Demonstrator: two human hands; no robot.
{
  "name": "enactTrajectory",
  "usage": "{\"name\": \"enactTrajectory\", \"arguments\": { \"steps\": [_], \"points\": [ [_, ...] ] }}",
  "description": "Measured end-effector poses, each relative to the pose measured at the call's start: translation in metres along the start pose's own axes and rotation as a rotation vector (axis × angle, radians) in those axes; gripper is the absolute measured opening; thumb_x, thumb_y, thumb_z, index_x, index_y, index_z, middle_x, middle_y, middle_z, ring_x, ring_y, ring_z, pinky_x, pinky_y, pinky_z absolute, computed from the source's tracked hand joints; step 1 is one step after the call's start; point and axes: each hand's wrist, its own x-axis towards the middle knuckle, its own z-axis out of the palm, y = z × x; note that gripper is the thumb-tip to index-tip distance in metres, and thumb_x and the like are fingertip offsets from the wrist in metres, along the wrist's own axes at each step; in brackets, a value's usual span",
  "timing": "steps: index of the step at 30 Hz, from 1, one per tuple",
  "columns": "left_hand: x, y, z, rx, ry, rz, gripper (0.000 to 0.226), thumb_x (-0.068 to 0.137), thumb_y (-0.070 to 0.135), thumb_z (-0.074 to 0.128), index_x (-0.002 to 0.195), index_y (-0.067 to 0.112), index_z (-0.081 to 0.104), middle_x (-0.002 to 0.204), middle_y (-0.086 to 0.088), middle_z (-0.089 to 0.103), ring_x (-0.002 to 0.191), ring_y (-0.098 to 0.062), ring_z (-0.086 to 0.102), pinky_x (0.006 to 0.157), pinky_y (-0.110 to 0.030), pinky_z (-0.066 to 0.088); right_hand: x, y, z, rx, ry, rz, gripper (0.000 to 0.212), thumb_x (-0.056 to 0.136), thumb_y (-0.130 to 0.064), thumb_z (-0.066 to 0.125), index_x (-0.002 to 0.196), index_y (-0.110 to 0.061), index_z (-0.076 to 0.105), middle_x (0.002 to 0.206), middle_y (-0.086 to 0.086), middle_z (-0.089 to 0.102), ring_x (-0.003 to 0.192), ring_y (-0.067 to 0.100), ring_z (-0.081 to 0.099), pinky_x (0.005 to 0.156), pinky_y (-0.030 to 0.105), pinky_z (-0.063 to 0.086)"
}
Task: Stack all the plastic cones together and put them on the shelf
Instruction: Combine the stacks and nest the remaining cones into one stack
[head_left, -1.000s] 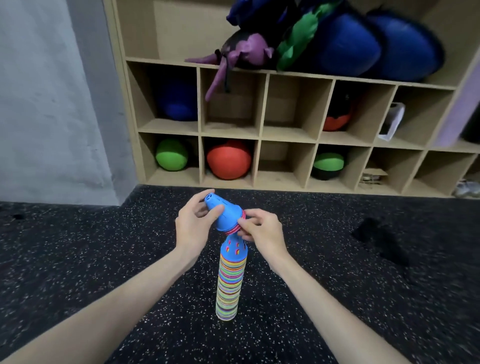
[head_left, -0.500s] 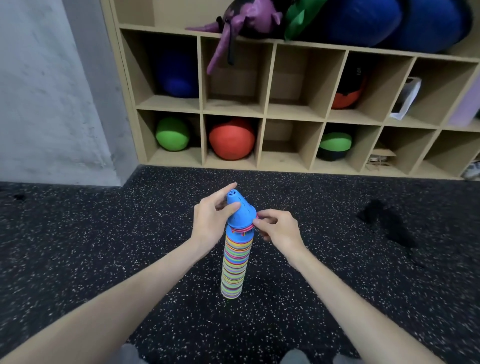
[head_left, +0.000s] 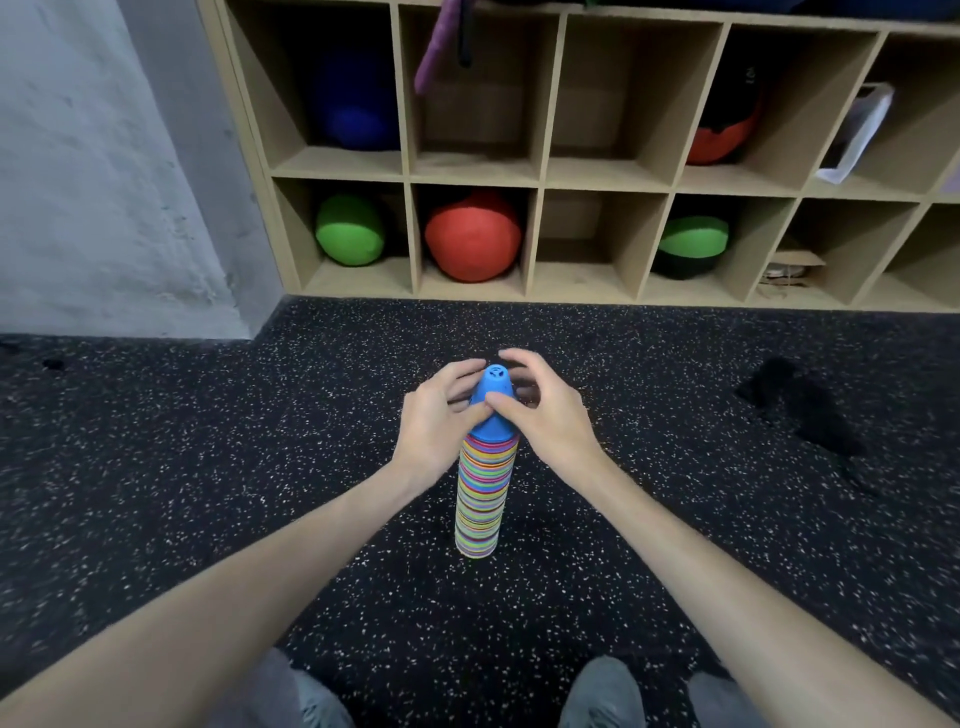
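Stacking step, nearly done: blue cone seated atop striped cone stack, upright on floor. Left hand & right hand closed round blue cone, pressing. Next, prob.: grip stack low w/ both, lift level, carry to shelf cubby.

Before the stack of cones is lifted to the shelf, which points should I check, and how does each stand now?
1. Blue top cone seated level on the cone stack: ok.
2. Stack upright on the floor: ok.
3. Left hand and right hand at the top cone only, none low on the stack: not ok.
4. Free shelf compartment: ok.
5. Any cones left elsewhere: cannot tell.
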Motion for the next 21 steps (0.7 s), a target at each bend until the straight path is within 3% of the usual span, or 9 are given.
{"name": "enactTrajectory", "arguments": {
  "steps": [3,8,12,17,19,21],
  "points": [
    [-0.006,-0.010,-0.003,-0.039,-0.013,-0.015,0.051,0.089,-0.002,0.073,0.136,0.014,0.060,0.126,-0.002,0.072,0.110,-0.009,0.071,0.101,-0.031,0.055,0.004,-0.003,0.007,-0.134,-0.084,-0.083,0.040,0.090,-0.033,0.067,0.127,-0.042,0.056,0.122,-0.015,0.066,0.108,0.010,0.062,0.097,0.038,0.048],
    [-0.017,-0.042,-0.001,0.062,0.079,-0.006,0.044,0.091,0.023,0.077,0.133,0.025,0.062,0.123,0.010,0.072,0.116,-0.001,0.065,0.100,-0.026,0.050,0.008,0.008,0.010,-0.124,-0.056,-0.104,0.022,0.093,-0.035,0.061,0.113,-0.039,0.054,0.110,-0.011,0.063,0.095,0.013,0.058,0.090,0.041,0.047],
    [-0.031,-0.077,0.007,0.113,0.043,-0.082,0.044,0.091,0.026,0.078,0.131,0.033,0.061,0.121,0.015,0.066,0.114,-0.009,0.064,0.103,-0.028,0.050,0.008,0.025,-0.003,-0.068,-0.016,-0.090,0.022,0.094,-0.028,0.061,0.113,-0.036,0.054,0.105,-0.014,0.061,0.089,0.011,0.052,0.087,0.039,0.044],
    [-0.051,-0.125,0.025,0.200,-0.101,-0.225,0.054,0.090,0.035,0.078,0.136,0.046,0.053,0.135,0.000,0.057,0.122,-0.018,0.058,0.108,-0.038,0.048,0.000,0.056,-0.033,-0.044,0.101,0.010,0.028,0.094,-0.012,0.051,0.118,-0.027,0.050,0.106,-0.007,0.060,0.087,0.018,0.053,0.080,0.037,0.040],
    [-0.059,-0.142,0.034,0.210,-0.143,-0.283,0.061,0.089,0.038,0.078,0.142,0.045,0.050,0.140,-0.003,0.052,0.127,-0.019,0.054,0.109,-0.038,0.046,-0.007,0.072,-0.049,-0.010,0.167,0.080,0.028,0.096,-0.008,0.048,0.120,-0.024,0.049,0.106,-0.007,0.060,0.083,0.013,0.053,0.076,0.034,0.038],
    [-0.064,-0.154,0.042,0.221,-0.175,-0.325,0.067,0.088,0.041,0.078,0.147,0.044,0.046,0.141,-0.001,0.048,0.127,-0.018,0.050,0.110,-0.037,0.044,-0.016,0.091,-0.064,0.048,0.240,0.159,0.029,0.097,-0.006,0.046,0.118,-0.025,0.049,0.102,-0.016,0.057,0.078,-0.003,0.051,0.075,0.031,0.037]
  ]
}}
